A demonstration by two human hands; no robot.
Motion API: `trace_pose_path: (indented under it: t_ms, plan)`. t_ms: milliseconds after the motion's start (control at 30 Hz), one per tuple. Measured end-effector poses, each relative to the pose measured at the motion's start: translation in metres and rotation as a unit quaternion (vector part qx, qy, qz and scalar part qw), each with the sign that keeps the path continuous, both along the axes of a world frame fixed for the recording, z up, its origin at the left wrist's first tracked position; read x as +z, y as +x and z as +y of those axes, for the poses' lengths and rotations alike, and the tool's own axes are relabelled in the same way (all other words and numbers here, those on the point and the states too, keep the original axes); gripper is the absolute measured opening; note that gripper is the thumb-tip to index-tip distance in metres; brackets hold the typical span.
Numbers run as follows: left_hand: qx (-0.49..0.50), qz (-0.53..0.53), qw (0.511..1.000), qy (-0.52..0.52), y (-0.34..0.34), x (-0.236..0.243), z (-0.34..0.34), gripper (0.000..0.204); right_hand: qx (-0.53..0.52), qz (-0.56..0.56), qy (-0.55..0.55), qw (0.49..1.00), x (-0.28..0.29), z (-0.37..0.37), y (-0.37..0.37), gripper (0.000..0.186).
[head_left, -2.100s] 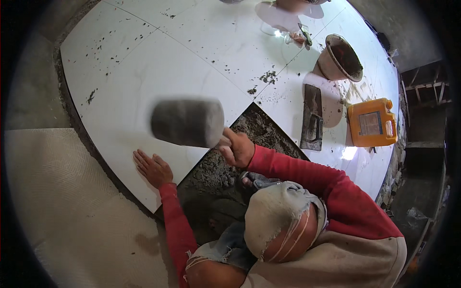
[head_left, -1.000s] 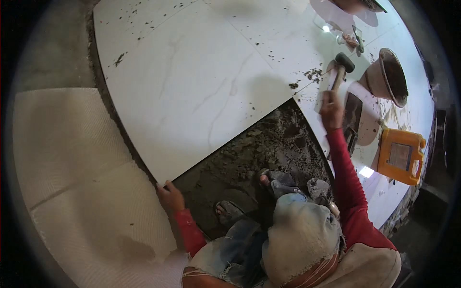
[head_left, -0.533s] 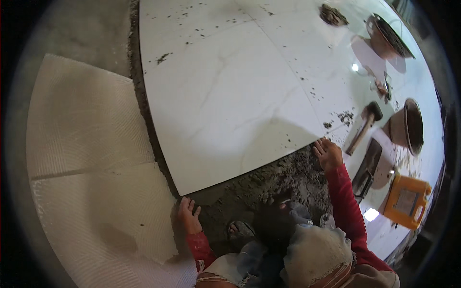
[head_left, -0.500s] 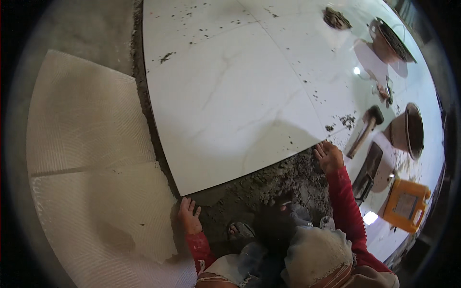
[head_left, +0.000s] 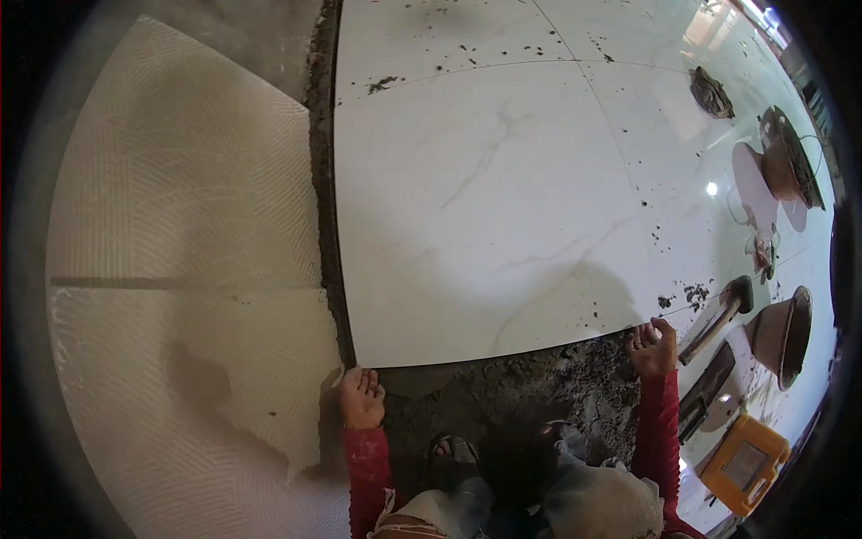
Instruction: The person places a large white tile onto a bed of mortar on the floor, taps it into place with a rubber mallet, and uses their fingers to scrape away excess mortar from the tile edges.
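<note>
A floor half tiled, glossy white slabs beside bare ribbed underlay. Large white marbled tile bedded over dark wet mortar, near edge toward the knees. Left hand at its near left corner, fingers loosely curled against the edge; right hand at the near right corner, likewise — probably gripping, though hard to tell at this angle. Spread wide to steady both corners. Rubber mallet lying just right of that hand; bowls and yellow container farther off.
</note>
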State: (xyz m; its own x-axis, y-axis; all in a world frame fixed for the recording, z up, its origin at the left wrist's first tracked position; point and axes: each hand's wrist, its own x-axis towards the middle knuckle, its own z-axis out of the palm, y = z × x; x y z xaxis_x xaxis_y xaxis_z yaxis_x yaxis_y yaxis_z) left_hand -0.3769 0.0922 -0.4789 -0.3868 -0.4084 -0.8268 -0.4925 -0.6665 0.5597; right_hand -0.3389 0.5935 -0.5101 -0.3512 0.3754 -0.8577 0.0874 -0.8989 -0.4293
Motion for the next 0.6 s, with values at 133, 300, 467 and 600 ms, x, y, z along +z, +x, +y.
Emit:
trace_pose_path:
  t_ms: [133, 300, 467, 600]
  plan:
    - [-0.058, -0.011, 0.998, -0.011, 0.000, -0.003, -0.007, 0.012, -0.026, -0.039, 0.026, 0.999, -0.005, 0.002, 0.003, 0.028]
    - [-0.051, -0.029, 0.998, -0.013, -0.002, -0.009, -0.011, 0.012, -0.022, -0.046, 0.026, 0.998, -0.008, -0.003, 0.002, 0.033]
    - [-0.113, -0.028, 0.991, -0.058, -0.002, -0.012, -0.007, 0.020, -0.010, -0.058, 0.051, 0.997, -0.029, 0.004, 0.014, 0.027]
    - [-0.132, -0.112, 0.982, -0.070, -0.005, -0.022, -0.017, 0.024, 0.003, -0.036, 0.088, 0.995, -0.057, 0.007, 0.022, 0.035]
